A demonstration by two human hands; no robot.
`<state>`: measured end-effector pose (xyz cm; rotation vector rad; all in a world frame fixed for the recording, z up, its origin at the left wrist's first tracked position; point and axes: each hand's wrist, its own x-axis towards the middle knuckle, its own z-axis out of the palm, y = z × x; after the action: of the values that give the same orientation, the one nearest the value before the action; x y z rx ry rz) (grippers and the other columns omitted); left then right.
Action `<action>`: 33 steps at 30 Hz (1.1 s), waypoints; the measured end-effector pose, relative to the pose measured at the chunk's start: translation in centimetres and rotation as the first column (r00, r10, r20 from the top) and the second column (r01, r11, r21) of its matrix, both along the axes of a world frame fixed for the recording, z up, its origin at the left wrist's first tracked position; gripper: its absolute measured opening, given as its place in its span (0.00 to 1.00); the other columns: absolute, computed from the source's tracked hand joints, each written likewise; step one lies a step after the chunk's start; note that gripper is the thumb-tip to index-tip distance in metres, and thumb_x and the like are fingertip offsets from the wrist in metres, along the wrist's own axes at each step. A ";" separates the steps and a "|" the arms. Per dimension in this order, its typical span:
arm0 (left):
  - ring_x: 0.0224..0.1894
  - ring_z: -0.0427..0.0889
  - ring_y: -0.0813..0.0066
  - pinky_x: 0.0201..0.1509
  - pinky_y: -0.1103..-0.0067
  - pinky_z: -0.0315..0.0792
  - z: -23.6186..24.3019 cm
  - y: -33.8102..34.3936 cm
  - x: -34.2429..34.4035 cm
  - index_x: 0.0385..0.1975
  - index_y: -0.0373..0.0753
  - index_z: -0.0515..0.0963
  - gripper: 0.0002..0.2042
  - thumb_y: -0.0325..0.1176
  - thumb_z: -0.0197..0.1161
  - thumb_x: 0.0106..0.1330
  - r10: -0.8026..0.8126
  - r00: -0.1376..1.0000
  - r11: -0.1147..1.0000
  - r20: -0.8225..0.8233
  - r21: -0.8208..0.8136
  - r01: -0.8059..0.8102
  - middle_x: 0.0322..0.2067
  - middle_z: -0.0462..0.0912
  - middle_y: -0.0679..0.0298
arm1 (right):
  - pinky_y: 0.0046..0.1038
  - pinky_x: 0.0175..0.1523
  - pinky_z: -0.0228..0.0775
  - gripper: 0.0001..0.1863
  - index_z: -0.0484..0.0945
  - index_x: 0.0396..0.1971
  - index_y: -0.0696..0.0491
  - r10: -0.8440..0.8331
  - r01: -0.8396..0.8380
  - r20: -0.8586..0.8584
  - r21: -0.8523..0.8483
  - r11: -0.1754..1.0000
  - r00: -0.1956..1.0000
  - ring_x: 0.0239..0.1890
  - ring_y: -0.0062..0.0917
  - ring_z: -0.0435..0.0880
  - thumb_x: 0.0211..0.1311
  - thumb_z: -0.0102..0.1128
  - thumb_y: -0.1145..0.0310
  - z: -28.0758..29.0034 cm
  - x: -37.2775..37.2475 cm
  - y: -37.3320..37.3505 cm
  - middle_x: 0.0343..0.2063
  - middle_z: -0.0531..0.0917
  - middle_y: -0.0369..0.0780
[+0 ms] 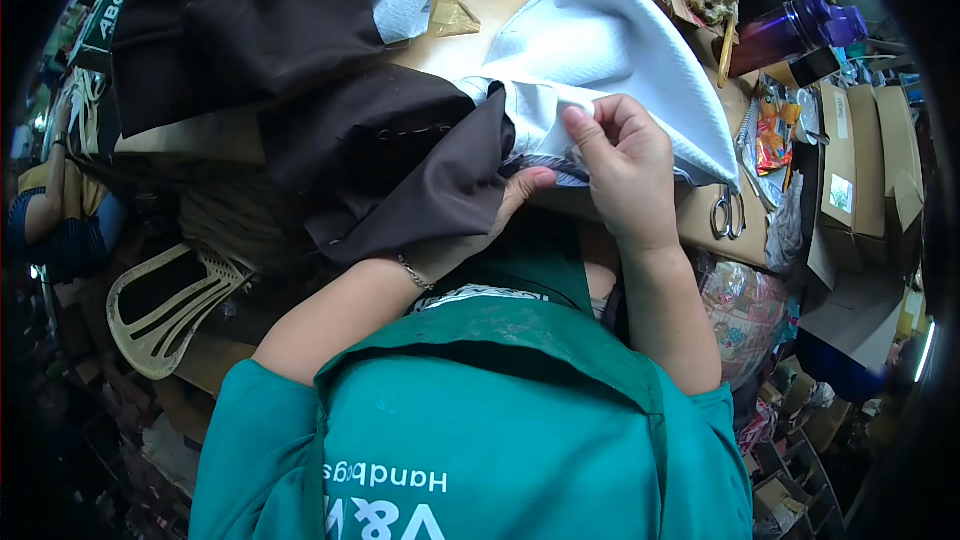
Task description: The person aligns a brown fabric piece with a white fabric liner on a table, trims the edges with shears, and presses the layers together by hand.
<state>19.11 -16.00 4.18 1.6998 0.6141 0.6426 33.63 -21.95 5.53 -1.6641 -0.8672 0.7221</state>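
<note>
A dark brown cloth piece [435,175] joins a white padded cloth [600,45] at the table's near edge, in front of my body. My left hand [500,208] grips the brown cloth from below, with its thumb showing beside the seam and the other fingers hidden under the folds. On the white part, close to that seam, my right hand [632,155] pinches a fold between thumb and curled fingers. A strip of striped lining [560,172] peeks out between the two hands.
Another dark cloth [250,30] covers the table's left. Scissors [728,212] lie at the right edge, near a purple bottle [790,35], a brush-like stick [728,50] and an open cardboard box [860,160]. A beige plastic chair [165,310] stands left; another person [60,210] is beyond.
</note>
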 end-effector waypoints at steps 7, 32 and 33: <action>0.47 0.74 0.68 0.53 0.76 0.65 -1.5 -0.1 -0.6 0.52 0.31 0.64 0.26 0.32 0.64 0.55 0.041 0.997 0.998 0.061 0.035 -0.043 0.43 0.75 0.54 | 0.17 0.27 0.62 0.10 0.72 0.21 0.60 0.098 -0.098 0.003 0.069 0.993 0.995 0.22 0.13 0.68 0.54 0.60 0.69 0.5 -0.6 0.1 0.17 0.74 0.34; 0.37 0.73 0.79 0.42 0.82 0.68 -0.8 -0.6 0.3 0.39 0.33 0.72 0.15 0.34 0.63 0.56 -0.026 0.999 0.920 0.029 -0.391 0.035 0.35 0.76 0.65 | 0.32 0.41 0.58 0.06 0.70 0.25 0.52 0.238 -0.239 0.774 -0.116 0.964 0.587 0.34 0.30 0.69 0.53 0.54 0.66 -1.7 0.0 -4.0 0.28 0.70 0.36; 0.37 0.73 0.79 0.41 0.81 0.69 -0.8 -0.7 0.3 0.39 0.32 0.71 0.15 0.34 0.63 0.56 -0.064 0.998 0.968 -0.020 -0.245 0.057 0.35 0.76 0.65 | 0.32 0.41 0.58 0.06 0.70 0.25 0.52 0.234 -0.237 0.775 -0.112 0.965 0.588 0.34 0.30 0.69 0.53 0.54 0.66 -1.7 0.1 -4.0 0.28 0.70 0.36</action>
<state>19.44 -16.66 3.38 1.4927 0.6321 0.4793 33.70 -25.97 3.84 -1.8910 -1.7429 0.0986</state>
